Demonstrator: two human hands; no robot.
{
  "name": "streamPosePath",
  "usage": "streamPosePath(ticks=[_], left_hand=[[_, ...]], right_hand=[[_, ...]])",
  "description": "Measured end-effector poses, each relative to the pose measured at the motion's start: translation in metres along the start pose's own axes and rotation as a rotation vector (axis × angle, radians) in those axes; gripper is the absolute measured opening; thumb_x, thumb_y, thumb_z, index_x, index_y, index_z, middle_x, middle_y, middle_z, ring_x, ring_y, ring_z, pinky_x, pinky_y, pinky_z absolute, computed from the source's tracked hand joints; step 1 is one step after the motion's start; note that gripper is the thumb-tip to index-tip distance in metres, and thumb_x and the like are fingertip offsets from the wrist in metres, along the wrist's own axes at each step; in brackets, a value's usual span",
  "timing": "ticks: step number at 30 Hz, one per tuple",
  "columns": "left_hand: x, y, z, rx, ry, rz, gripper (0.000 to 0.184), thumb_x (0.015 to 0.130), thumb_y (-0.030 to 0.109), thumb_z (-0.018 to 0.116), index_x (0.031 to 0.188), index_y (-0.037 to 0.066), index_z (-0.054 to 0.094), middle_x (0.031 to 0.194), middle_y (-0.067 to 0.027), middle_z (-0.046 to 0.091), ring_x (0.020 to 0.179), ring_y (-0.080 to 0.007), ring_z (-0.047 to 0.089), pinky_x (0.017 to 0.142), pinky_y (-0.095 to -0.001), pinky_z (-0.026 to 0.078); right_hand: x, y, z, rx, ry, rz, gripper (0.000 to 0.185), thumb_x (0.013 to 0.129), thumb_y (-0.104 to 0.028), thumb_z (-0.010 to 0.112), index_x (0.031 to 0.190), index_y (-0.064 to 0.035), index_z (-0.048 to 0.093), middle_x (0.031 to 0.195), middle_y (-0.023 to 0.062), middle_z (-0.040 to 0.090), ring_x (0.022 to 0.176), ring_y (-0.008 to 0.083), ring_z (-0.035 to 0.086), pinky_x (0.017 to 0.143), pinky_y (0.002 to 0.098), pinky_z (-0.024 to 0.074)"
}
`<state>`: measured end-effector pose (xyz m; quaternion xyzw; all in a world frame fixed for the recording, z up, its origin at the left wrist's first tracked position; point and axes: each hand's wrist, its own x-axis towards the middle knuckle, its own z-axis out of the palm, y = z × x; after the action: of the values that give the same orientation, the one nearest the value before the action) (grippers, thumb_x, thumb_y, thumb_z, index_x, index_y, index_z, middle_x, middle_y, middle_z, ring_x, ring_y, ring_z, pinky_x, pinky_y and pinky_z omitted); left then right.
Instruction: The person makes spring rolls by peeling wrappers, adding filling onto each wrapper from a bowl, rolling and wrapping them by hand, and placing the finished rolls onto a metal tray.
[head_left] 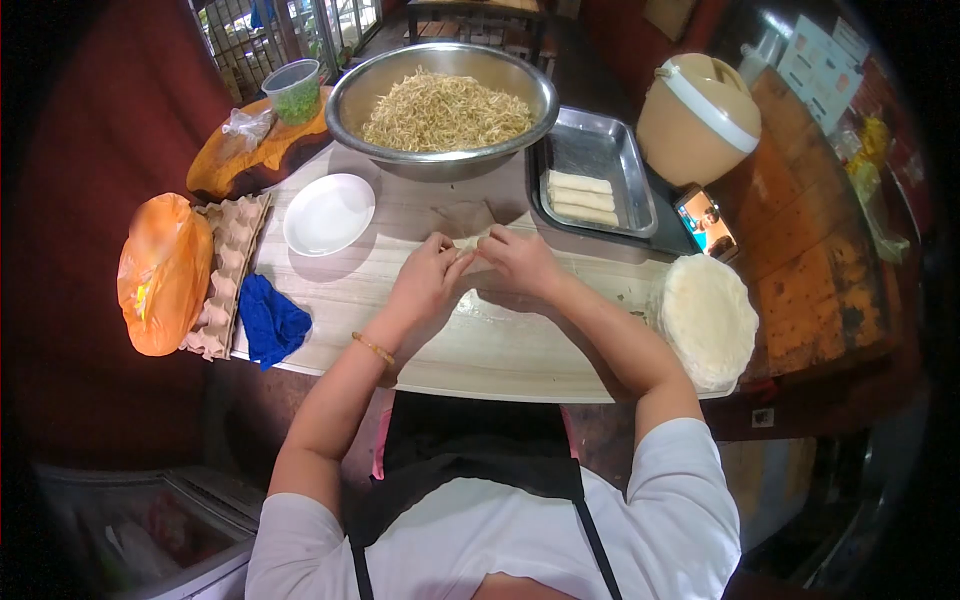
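Both hands meet over the middle of the pale table (430, 350). My left hand (436, 264) and my right hand (516, 260) have their fingers closed on a thin, pale wrapper (465, 222), whose far part lies flat on the table beyond the fingertips. Most of what is between the fingers is hidden. Behind the hands stands a large metal bowl (340, 115) heaped with bean sprouts (447, 112). Several pale rolls (581, 198) lie in a metal tray (645, 205) at the right. A round stack of wrappers (708, 320) rests near the right edge.
A white plate (329, 215), blue cloth (271, 320), egg carton (232, 250) and orange bag (165, 272) are at the left. On a wooden board (225, 172) stands a tub of chopped greens (295, 100). A phone (706, 224) and beige jug (695, 120) are at the right.
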<state>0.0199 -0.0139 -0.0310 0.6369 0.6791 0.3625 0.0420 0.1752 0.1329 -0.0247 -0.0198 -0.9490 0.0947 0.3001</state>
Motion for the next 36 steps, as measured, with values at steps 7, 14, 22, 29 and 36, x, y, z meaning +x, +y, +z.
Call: streamPosePath(ticks=[7, 14, 22, 29, 36], left_hand=[[0.023, -0.024, -0.001, -0.338, -0.083, -0.254, 0.040, 0.090, 0.034, 0.066, 0.077, -0.003, 0.066, 0.074, -0.0162, 0.058, 0.072, -0.0303, 0.055, 0.069, -0.0391, 0.044], [0.028, -0.021, -0.005, -0.415, -0.145, -0.426, 0.035, 0.084, 0.032, 0.072, 0.079, -0.002, 0.069, 0.077, -0.0160, 0.063, 0.067, -0.0299, 0.058, 0.065, -0.0400, 0.046], [0.018, 0.033, -0.007, 0.441, 0.158, 0.115, 0.018, 0.084, 0.014, 0.066, 0.100, 0.008, 0.066, 0.110, -0.0086, 0.066, 0.101, -0.0293, 0.060, 0.079, -0.0395, 0.045], [-0.012, 0.044, 0.015, 0.465, 0.145, 0.172, 0.043, 0.079, 0.019, 0.059, 0.115, -0.005, 0.061, 0.108, -0.0147, 0.062, 0.105, -0.0267, 0.056, 0.089, -0.0401, 0.042], [-0.010, 0.052, 0.010, 0.413, 0.063, 0.119, 0.041, 0.077, 0.020, 0.058, 0.110, -0.005, 0.060, 0.104, -0.0169, 0.060, 0.103, -0.0311, 0.056, 0.092, -0.0423, 0.042]], right_hand=[[0.019, 0.019, 0.000, 0.390, -0.097, 0.146, 0.021, 0.090, -0.023, 0.065, 0.083, -0.0039, 0.061, 0.083, 0.0142, 0.061, 0.075, 0.0349, 0.059, 0.065, 0.0424, 0.0474], [0.022, 0.033, 0.004, 0.382, -0.192, 0.136, 0.024, 0.089, -0.029, 0.065, 0.086, -0.0061, 0.066, 0.083, 0.0111, 0.062, 0.089, 0.0329, 0.058, 0.078, 0.0427, 0.0451], [0.026, 0.041, 0.011, 0.263, -0.327, 0.199, 0.022, 0.089, -0.033, 0.064, 0.090, -0.0120, 0.069, 0.091, 0.0107, 0.059, 0.094, 0.0348, 0.056, 0.079, 0.0486, 0.0415], [0.026, 0.027, 0.006, 0.093, -0.326, 0.179, 0.018, 0.088, -0.029, 0.063, 0.093, -0.0119, 0.067, 0.094, 0.0094, 0.058, 0.096, 0.0319, 0.054, 0.083, 0.0465, 0.0400], [-0.004, -0.021, 0.004, -0.259, 0.113, -0.110, 0.032, 0.073, -0.018, 0.065, 0.100, -0.0041, 0.055, 0.100, 0.0131, 0.055, 0.097, 0.0326, 0.052, 0.083, 0.0424, 0.0414]])
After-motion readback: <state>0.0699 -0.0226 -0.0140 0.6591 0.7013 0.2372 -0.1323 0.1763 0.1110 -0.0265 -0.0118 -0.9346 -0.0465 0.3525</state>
